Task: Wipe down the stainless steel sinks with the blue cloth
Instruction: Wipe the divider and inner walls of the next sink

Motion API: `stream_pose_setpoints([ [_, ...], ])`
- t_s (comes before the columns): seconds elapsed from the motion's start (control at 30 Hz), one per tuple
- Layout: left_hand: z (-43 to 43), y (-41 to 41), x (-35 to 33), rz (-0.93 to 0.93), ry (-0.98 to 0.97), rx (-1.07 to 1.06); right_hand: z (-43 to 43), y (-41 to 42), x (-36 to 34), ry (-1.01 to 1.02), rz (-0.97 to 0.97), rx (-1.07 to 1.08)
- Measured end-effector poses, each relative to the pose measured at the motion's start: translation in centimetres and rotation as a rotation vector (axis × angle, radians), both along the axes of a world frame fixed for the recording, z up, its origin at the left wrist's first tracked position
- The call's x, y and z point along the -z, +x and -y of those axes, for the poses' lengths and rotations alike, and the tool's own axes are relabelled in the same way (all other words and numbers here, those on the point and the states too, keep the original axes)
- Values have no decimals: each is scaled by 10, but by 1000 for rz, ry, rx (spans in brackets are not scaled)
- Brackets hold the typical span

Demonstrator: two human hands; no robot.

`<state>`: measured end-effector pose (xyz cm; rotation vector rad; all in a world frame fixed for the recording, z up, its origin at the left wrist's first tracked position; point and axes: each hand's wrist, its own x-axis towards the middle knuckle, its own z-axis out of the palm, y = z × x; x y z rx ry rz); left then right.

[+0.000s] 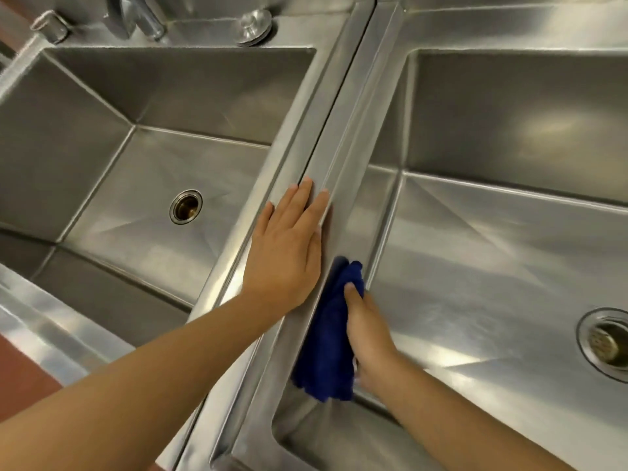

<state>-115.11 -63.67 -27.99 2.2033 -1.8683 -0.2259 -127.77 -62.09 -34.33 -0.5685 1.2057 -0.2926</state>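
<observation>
cloth point(326, 351), dark blue and bunched, sits against the left wall of the right sink point(509, 113), up by the rim and toward the front corner. right hand point(368, 331) grips it: one digit lies across the top of the bunch, and the others curl round behind it, mostly hidden, pressing the cloth to the steel. the lower end of the cloth hangs loose below the hand.

left hand point(289, 246) lies flat, palm down, on the ridge point(343, 107) between the two sinks. its fingers are straight and close together, pointing away from the person, and it holds nothing. its fingertips reach across the dark seam that runs along the middle of the ridge. the two hands are just beside each other, the left a little farther back; i cannot tell whether they touch.

left sink point(102, 96) is a deep square basin with the left drain point(186, 206) round in its floor. the right drain point(606, 341) shows at the right edge of view. behind the left sink stand a tap point(139, 15), cut off at the top, and a round metal cap point(255, 25) on the back ledge. red floor point(23, 372) shows at the lower left, below the front rim.
</observation>
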Motion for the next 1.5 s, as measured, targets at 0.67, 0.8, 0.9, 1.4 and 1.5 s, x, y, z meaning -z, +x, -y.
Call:
stream_pose_setpoints([
  [0.67, -86, -20, -8, 100, 101, -154, -52, -17, -43, -134, 225, -147],
  [0.8, -87, -21, -7, 117, 85, -141, -52, -2, -7, -305, 83, -70],
  [0.9, -87, -22, -8, 126, 72, -141, -45, 0, 29, -281, 21, -30],
  [1.4, -87, -23, -8, 141, 71, -143, -60, -1, 46, 11, 59, 37],
  [1.5, -88, -23, -8, 136, 62, -145, -64, 0, 83, -92, 13, 48],
])
